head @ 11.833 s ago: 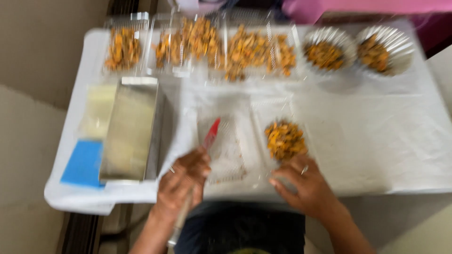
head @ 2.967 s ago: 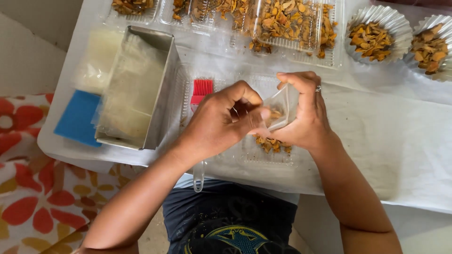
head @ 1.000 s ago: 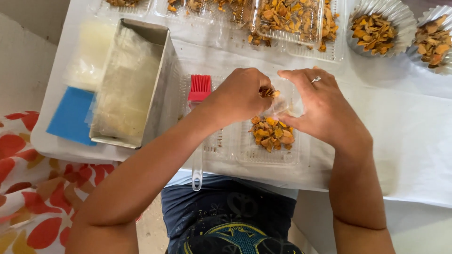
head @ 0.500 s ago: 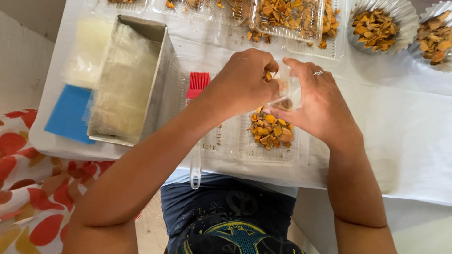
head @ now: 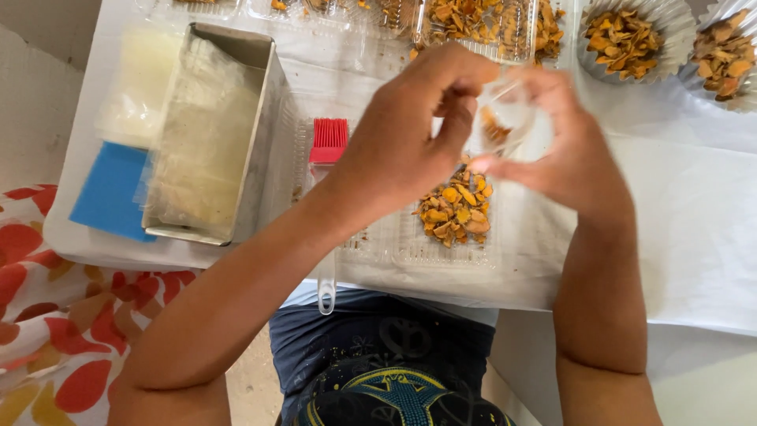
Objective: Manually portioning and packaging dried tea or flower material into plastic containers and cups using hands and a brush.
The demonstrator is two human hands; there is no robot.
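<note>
Nearest the camera, a brush handle (head: 326,280) hung over the desk's (head: 694,229) front edge, its long axis running away from the body to a red bristle head (head: 329,140). Just beyond the edge lay a clear flat tray (head: 441,248) with a heap of orange-brown dried pieces (head: 456,210). Directly above that heap both hands met. The left hand (head: 410,138) was curled, thumb and fingers pinched at the rim of a small clear plastic cup (head: 505,118); whether it also held a piece could not be told through the blur. The right hand (head: 564,154) was wrapped round the cup from the other side, gripping it. The cup sat between the two hands, raised off the desk, a few pieces showing inside. To the left stood a metal loaf tin (head: 209,134) lined with plastic, a blue sheet (head: 110,193) beside it. Farthest off ran a row of clear trays (head: 481,20) and two fluted foil cups (head: 631,35) of the same pieces.
</note>
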